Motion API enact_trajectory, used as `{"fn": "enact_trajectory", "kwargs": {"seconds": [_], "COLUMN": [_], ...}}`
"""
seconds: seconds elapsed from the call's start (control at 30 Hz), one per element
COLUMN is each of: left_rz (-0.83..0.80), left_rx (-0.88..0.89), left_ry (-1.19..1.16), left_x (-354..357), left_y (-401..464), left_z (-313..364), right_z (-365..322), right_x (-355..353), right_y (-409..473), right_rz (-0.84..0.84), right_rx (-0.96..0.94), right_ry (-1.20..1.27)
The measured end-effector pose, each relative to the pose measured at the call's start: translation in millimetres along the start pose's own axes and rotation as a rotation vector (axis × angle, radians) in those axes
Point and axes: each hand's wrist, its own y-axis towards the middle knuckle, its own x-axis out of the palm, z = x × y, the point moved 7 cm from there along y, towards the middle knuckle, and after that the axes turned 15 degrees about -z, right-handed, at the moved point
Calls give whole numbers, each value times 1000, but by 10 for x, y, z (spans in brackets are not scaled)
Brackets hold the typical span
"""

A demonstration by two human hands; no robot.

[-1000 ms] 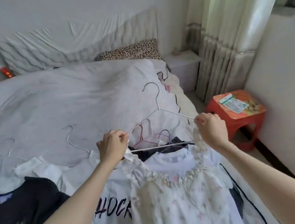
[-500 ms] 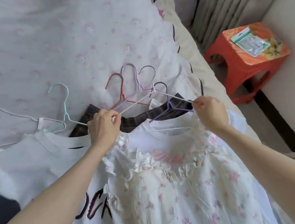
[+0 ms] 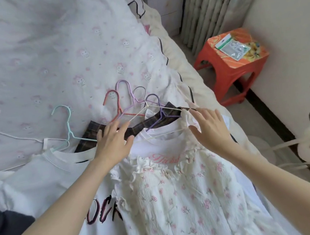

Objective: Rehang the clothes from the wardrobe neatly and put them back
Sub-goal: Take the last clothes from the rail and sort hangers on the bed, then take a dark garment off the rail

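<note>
Hangers: six on the bed; two hands, fingers spread, holding nothing, over floral dress.

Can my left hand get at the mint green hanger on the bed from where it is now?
Probably yes. The left hand lies open just right of the mint green hanger, which lies exposed on the white T-shirt's collar with nothing between.

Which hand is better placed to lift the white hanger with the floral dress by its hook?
Probably the left hand: its fingers lie on the white hanger arm that runs up to the hook. The right hand is at the floral dress strap, farther away.
</note>
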Motion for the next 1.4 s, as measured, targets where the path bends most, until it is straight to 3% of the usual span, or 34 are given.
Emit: {"fn": "enact_trajectory", "kwargs": {"seconds": [0.13, 0.3, 0.67, 0.87, 0.97, 1.07, 1.23, 1.4], "left_rz": [63, 33, -200, -241, -247, -235, -279, -457], "left_rx": [201, 325, 728, 843, 1025, 1245, 1481, 1593], "left_ry": [65, -19, 51, -27, 8, 69, 177, 159], "left_x": [-254, -172, 711, 991, 1204, 1432, 1847, 2269], "left_y": [-476, -1204, -2733, -3554, -4174, -4974, -6288, -7353], "left_z": [593, 1253, 2579, 3384, 3974, 4459, 4829, 4960], "right_z": [-74, -98, 299, 450, 456, 253, -343, -859], "right_x": [-260, -433, -108, 92, 154, 329, 773, 1063], "right_y": [-722, -1917, -4558, -6153, -7144, -8166, -9536, -10666], "right_rz": [13, 101, 211, 314, 427, 566, 628, 766], "right_rx": [37, 181, 701, 970, 1121, 1277, 1498, 1733], "right_ry": [-28, -7, 147, 205, 244, 307, 394, 419]}}
